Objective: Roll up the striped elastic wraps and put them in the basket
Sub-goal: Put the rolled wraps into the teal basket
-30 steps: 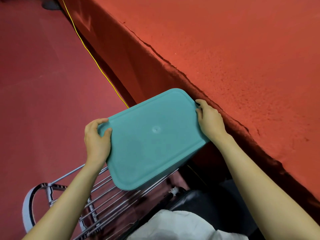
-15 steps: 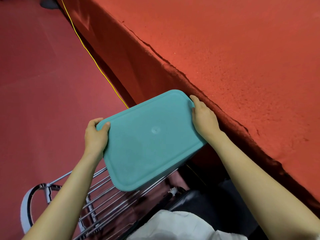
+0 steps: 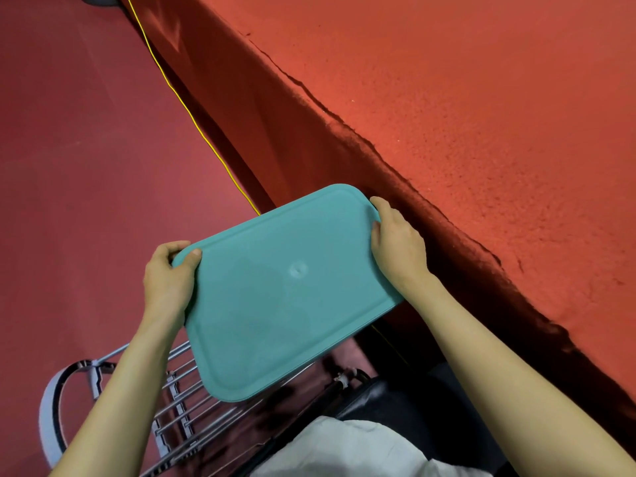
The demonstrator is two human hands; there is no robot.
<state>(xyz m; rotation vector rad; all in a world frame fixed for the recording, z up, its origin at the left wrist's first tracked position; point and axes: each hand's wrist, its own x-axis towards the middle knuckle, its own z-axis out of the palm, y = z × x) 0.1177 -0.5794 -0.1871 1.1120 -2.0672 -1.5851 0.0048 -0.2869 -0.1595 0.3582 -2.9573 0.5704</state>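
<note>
Left hand (image 3: 167,284) and right hand (image 3: 395,249) grip the basket (image 3: 275,304), perhaps its lid, endwise above the rack (image 3: 179,404); looks stiff, light.

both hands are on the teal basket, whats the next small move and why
Probably lift the basket up onto the red table and set it down. The left hand and right hand grip its short ends, and it hangs in the air over the wire rack beside the table's edge. No wraps are in view.
</note>
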